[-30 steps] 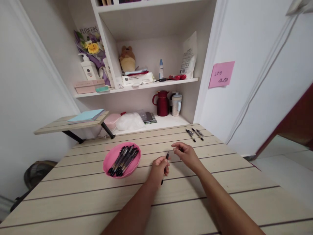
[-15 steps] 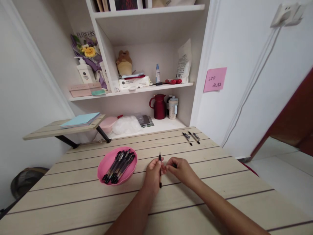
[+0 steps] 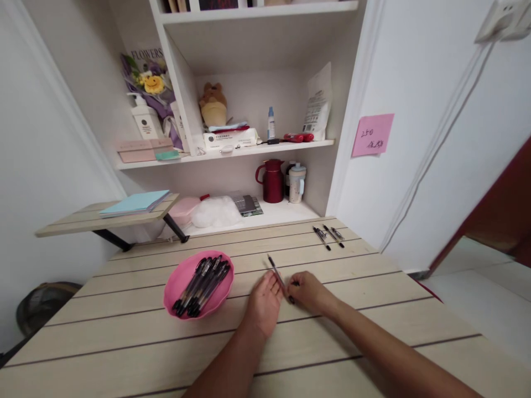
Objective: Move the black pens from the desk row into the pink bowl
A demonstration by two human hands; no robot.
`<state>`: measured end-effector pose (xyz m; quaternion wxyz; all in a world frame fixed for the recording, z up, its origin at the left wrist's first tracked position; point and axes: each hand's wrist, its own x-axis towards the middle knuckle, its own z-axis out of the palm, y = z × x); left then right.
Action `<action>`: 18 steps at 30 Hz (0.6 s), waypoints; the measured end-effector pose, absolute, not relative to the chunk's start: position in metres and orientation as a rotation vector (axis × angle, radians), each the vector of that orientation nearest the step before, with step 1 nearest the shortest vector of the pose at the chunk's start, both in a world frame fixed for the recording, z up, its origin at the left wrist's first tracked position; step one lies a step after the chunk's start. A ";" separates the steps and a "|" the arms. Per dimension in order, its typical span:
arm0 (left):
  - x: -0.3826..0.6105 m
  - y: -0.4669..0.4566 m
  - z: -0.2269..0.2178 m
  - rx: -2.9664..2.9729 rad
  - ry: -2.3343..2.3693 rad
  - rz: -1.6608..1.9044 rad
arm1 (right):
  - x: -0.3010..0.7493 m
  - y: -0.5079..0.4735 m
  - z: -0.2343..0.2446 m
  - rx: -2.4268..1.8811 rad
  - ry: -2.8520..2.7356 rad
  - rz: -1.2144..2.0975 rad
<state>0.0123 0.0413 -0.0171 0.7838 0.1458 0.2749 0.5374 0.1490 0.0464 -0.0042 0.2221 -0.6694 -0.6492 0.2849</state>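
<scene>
My left hand (image 3: 265,301) lies palm up with its fingers stretched out. Along its fingertips runs a slim pen (image 3: 277,273), uncapped, its point toward the far left and its black end beside my right hand (image 3: 307,293). That hand is closed, with a small black piece that looks like the pen's cap (image 3: 296,283) at its fingers. Whether its fingertips also touch the pen is unclear. To the left, a pink bowl (image 3: 170,296) holds several black capped pens (image 3: 202,284).
Several pens and loose caps (image 3: 328,236) lie at the table's far right. A small raised stand (image 3: 83,216) with blue paper (image 3: 135,203) is at the left. Behind the wooden table (image 3: 352,337) are white shelves with a red jug (image 3: 272,181) and a light cup (image 3: 297,183).
My left hand has opened from its grip on the pen. The pen has tilted, its point to the left and its tail toward my right hand. My right hand has moved slightly nearer and to the right.
</scene>
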 end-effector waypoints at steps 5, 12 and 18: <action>0.010 0.042 -0.020 0.407 0.596 1.145 | 0.210 0.104 0.016 -2.155 -1.734 0.467; 0.011 0.040 -0.021 0.567 0.634 1.127 | 0.253 0.161 0.010 -2.414 -1.676 0.253; 0.012 0.041 -0.022 0.536 0.639 1.127 | 0.262 0.185 0.000 -2.471 -1.730 0.200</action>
